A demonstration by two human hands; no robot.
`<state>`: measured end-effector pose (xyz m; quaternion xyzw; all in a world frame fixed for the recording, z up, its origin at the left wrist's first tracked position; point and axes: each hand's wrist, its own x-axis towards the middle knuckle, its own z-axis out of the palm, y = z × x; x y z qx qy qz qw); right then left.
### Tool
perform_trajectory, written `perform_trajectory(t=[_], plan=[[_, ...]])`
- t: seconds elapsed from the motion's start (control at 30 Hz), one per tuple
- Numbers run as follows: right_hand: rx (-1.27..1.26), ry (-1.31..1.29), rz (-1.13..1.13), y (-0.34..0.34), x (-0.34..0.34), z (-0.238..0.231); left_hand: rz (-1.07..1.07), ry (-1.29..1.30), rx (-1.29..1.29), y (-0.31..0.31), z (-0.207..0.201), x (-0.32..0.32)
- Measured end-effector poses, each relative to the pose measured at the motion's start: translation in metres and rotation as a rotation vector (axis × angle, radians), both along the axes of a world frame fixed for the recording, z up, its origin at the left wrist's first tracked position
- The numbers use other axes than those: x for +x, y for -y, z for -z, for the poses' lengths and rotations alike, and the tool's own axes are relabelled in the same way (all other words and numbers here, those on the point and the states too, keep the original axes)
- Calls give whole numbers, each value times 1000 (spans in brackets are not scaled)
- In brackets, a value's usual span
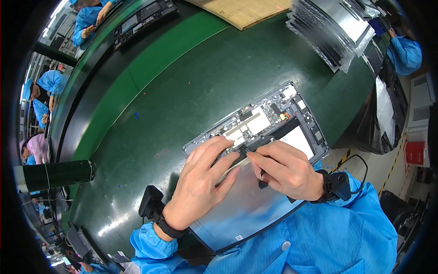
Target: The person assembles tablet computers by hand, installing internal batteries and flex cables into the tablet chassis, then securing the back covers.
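An opened tablet [255, 121] lies tilted on the green table, its circuit board and inner parts bare. Against its near edge rests a flat display panel [255, 205], blue-grey and glossy, reaching toward my body. My left hand [200, 182] is open, fingers spread, with the fingertips on or just over the tablet's near-left edge. My right hand [287, 171] is closed in a pinch by a dark strip at the tablet's middle. A dark pointed end [263, 182] shows under its palm, seemingly part of a slim tool; its exact kind is hidden.
Bubble-wrapped flat panels [319, 34] are stacked at the far right, beside a cardboard sheet [242, 11]. Another opened device [143, 23] lies at the far left, along the conveyor. A green post [54, 176] stands at left. Co-workers in blue sit beyond; black bags [365, 123] hang at right.
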<state>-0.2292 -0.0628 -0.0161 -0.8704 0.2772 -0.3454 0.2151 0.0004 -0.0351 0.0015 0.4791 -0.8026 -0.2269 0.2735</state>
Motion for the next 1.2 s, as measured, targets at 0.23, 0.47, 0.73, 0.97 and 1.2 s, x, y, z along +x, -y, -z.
perform_trajectory(t=[0.23,0.47,0.73,0.97,1.2], plan=[[-13,7,27,-3,6,3,19,18,15,-1,0,1],[-33,7,95,-1,8,8,31,145,0,-5,-2,1],[-6,-57,107,-6,7,6,53,311,-127,-6,2,-1],[-6,-83,101,-6,5,5,45,372,-189,-8,5,-5],[13,-72,69,-4,9,6,50,301,-127,-8,0,-2]])
